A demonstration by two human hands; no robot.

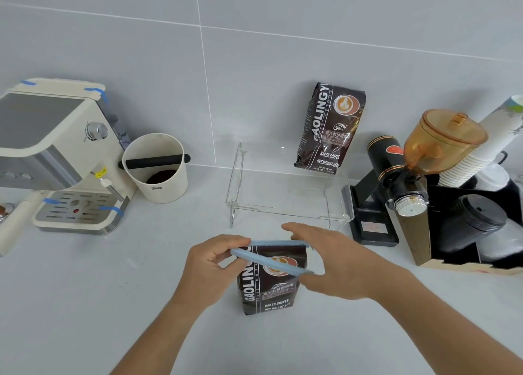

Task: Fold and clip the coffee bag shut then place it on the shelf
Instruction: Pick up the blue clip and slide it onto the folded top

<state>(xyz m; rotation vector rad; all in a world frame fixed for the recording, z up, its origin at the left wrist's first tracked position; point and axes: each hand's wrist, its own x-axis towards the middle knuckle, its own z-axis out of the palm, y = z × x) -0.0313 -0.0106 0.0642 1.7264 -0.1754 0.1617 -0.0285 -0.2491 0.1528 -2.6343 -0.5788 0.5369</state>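
Grey tiled wall backs a pale surface (85, 289). At 6 o'clock the coffee bag (268, 287) stands upright, with a blue clip (271, 257) gaping over its folded top. The left hand (210, 264) pinches the hinge end; the right hand (331, 264) has a loose, open grip at the far end. If squeezed askew, the clip could miss the fold or topple the bag. The fold is hidden beneath the clip. The clear shelf (288, 204) waits at 12 o'clock.

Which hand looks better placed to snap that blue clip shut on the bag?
Probably the right hand: it sits at the blue clip's open end, while the left hand pinches the hinge end atop the coffee bag.
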